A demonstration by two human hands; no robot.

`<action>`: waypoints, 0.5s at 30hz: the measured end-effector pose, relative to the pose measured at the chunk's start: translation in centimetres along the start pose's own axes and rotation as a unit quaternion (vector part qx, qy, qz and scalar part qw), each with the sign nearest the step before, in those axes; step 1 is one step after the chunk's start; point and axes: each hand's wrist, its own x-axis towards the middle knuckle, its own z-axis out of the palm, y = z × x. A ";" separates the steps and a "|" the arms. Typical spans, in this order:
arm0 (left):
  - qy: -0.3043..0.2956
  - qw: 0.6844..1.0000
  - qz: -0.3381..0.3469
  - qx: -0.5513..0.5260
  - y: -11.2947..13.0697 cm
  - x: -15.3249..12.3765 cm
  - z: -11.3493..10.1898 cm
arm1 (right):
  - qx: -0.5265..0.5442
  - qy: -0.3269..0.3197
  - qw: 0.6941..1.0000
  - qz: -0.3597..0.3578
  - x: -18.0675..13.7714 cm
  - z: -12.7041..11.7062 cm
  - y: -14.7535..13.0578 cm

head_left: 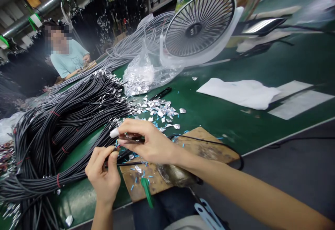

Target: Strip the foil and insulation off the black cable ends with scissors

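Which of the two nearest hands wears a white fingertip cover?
The right hand: a white cover caps one finger; none shows on the left hand.

Thin wires [117, 144], some blue, stick up bunched

Running Black and Grey over a Green Table [288, 60]

Showing black along the cable bundle [78, 115], with red on its ties [58, 180] and silver at its tips [119, 99]. Running pale grey through the cables behind [128, 46]. Mixing blue with yellow in the pinched wires [117, 144]. Glinting silver across the foil scraps [160, 109], with bright blue among the slivers [132, 187]. Mottling brown with dark stains across the board [206, 139]. Circling white around the dark radial fan grille [195, 30]. Displaying light blue with an animal print on a co-worker's shirt [70, 58].
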 end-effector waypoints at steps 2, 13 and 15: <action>-0.008 1.000 -0.002 0.002 0.0 0.0 0.0 | 0.003 -0.004 1.000 -0.016 0.0 0.1 0.2; 0.006 1.000 -0.001 -0.002 -0.1 -0.1 0.1 | -0.020 0.013 1.000 -0.014 -0.2 0.5 0.2; 0.005 1.000 -0.004 -0.002 0.0 0.0 0.1 | -0.038 0.015 0.998 -0.042 -0.4 0.4 0.3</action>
